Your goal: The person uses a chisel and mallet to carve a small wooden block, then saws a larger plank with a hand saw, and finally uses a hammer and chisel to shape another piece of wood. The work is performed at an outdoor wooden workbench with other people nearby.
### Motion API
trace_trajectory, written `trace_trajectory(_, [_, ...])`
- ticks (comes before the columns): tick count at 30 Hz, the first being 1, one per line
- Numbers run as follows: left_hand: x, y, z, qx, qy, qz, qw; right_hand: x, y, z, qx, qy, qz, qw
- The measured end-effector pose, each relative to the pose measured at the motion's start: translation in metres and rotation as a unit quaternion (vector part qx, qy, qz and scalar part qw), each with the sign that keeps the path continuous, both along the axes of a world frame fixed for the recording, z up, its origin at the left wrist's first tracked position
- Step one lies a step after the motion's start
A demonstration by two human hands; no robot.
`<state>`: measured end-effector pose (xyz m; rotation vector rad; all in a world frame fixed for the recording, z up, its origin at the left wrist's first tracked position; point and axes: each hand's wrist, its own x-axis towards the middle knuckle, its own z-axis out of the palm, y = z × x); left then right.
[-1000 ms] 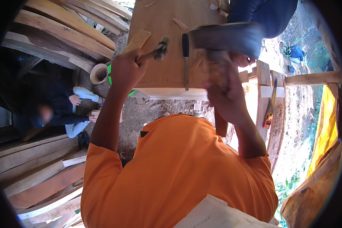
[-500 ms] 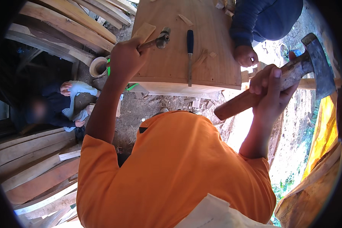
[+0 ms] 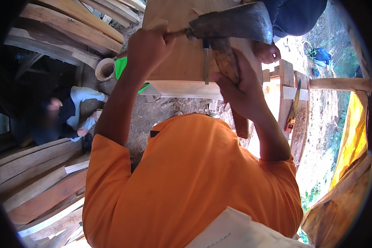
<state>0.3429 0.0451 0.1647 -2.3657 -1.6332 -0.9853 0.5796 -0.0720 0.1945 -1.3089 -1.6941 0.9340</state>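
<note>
My left hand (image 3: 150, 50) grips the wooden handle of a hammer (image 3: 177, 34). The hammer's small head meets the butt of an axe head in the picture and is mostly hidden; whether they touch I cannot tell. My right hand (image 3: 249, 90) is wrapped round the wooden handle of the axe (image 3: 232, 24), whose wide grey blade points right over the workbench. Below the axe head, a chisel (image 3: 206, 68) lies on the wooden workbench (image 3: 175, 66), its blue handle partly covered.
Another person's hand (image 3: 268, 53) rests at the bench's right edge. A second person (image 3: 62, 113) sits at the left among stacked boards (image 3: 41, 159). A handsaw (image 3: 292, 110) leans on timber at right. A round container (image 3: 105, 69) stands left of the bench.
My right hand has swung the axe leftward from the right side to over the bench, beside the hammer. My left hand has shifted slightly right and up with the hammer.
</note>
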Motion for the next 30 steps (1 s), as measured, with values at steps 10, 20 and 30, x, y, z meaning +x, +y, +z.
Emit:
trace_trajectory(10, [-0.011, -0.011, 0.048, 0.14, 0.106, -0.012, 0.984, 0.022, -0.001, 0.015, -0.03, 0.267, -0.047, 0.962])
trace_trajectory(20, [0.036, -0.055, 0.048, 0.092, -0.001, -0.187, 0.978, 0.007, 0.018, 0.021, 0.014, 0.242, -0.06, 0.968])
trace_trajectory(30, [-0.002, -0.073, 0.017, -0.288, -0.138, -0.179, 0.93, 0.045, 0.015, 0.029, -0.001, 0.22, -0.041, 0.975])
